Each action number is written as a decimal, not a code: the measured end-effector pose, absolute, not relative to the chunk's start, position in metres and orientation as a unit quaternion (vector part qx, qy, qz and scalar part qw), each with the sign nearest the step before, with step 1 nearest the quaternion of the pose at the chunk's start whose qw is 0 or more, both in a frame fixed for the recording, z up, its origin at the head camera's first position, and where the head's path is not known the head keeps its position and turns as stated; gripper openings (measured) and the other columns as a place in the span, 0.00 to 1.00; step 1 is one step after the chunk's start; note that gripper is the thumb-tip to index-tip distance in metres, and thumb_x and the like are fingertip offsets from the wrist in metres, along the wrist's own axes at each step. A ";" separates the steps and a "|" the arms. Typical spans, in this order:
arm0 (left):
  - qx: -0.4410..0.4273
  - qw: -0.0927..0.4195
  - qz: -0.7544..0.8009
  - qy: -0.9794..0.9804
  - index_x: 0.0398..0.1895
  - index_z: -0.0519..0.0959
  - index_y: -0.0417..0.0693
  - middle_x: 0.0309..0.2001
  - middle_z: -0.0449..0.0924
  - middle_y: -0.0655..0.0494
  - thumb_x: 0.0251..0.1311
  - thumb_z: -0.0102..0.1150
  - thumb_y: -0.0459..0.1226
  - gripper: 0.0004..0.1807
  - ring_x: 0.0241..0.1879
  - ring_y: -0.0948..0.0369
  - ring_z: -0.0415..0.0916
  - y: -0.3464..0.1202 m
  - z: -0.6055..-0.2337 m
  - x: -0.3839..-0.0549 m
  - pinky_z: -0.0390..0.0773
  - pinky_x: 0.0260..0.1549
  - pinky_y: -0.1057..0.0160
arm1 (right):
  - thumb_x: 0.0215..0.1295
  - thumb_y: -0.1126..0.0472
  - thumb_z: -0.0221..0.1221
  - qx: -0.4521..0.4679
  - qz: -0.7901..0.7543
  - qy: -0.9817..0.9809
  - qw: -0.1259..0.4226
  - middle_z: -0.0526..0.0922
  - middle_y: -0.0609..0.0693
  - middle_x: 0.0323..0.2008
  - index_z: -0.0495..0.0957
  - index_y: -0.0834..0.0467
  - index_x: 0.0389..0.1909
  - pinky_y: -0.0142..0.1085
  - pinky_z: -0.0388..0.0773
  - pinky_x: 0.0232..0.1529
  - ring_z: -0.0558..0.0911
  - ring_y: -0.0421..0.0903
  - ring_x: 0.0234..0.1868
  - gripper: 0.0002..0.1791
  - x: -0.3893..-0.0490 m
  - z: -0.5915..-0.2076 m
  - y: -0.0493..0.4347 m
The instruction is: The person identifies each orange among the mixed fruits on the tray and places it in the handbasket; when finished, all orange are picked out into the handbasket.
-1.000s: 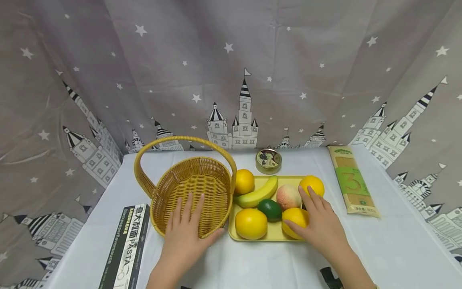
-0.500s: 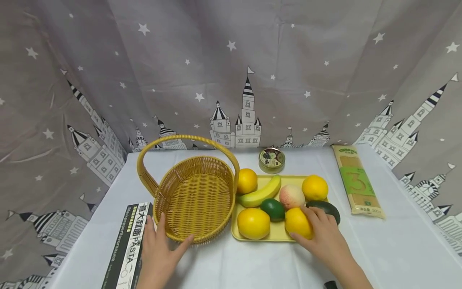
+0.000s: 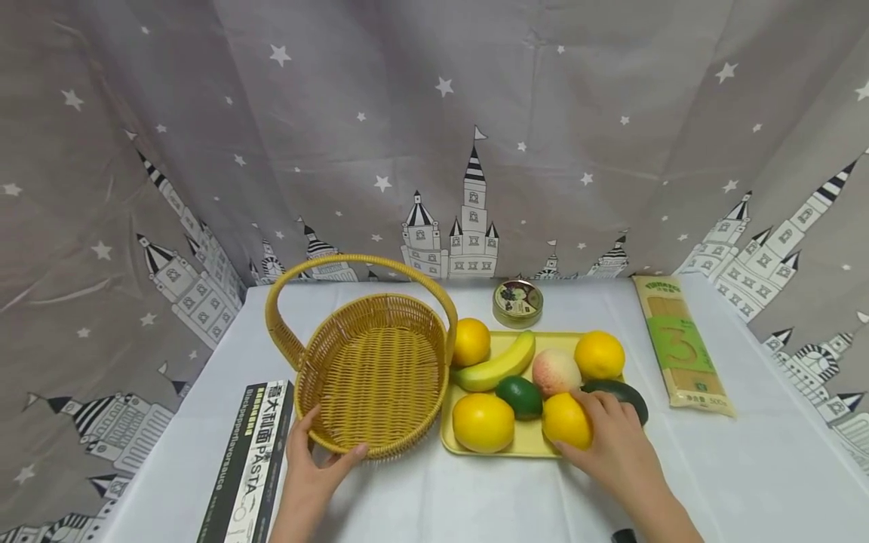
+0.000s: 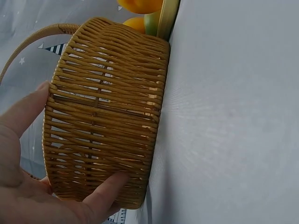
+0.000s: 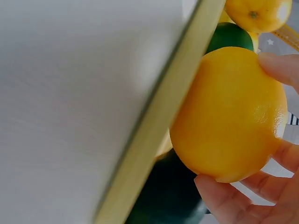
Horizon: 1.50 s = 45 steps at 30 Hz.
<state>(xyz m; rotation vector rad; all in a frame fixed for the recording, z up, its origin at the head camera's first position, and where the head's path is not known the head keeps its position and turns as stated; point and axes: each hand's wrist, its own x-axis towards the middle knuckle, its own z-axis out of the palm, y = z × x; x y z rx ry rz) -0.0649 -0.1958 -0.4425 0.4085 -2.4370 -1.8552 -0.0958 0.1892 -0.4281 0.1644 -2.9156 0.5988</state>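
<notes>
My left hand [image 3: 311, 467] holds the front left of a round wicker basket [image 3: 380, 445] with a tall arched handle. In the left wrist view the thumb touches the rim while other fingers press the woven side [image 4: 107, 112]. Toward the right, my right hand [image 3: 621, 449] grips a yellow lemon [image 3: 567, 422] at the front right of a pale yellow tray [image 3: 502, 456]. Thumb and fingertips lie around the lemon [image 5: 229, 116] in the right wrist view. It still sits within the tray, beside a dark green avocado [image 3: 623, 400].
The tray also bears a second lemon [image 3: 483, 424], a small green fruit [image 3: 521, 397], a banana [image 3: 498, 366], a peach [image 3: 557, 371] and oranges [image 3: 600, 354]. Behind stands a round tin [image 3: 517, 303]. A pasta box [image 3: 247, 467] lies left, a noodle packet [image 3: 686, 347] right.
My left hand has moved from over the basket to its front left rim and taken hold. My right hand has lowered from above the tray and closed around the front right lemon.
</notes>
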 end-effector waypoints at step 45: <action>0.102 0.058 -0.614 -0.780 0.74 0.48 0.44 0.74 0.29 0.41 0.52 0.73 0.38 0.52 0.71 0.37 0.39 -0.198 -0.450 -0.062 0.72 0.58 0.49 | 0.49 0.40 0.70 0.337 0.200 -0.919 0.033 0.73 0.47 0.53 0.73 0.49 0.62 0.37 0.79 0.47 0.71 0.47 0.51 0.38 -0.146 -0.400 -0.002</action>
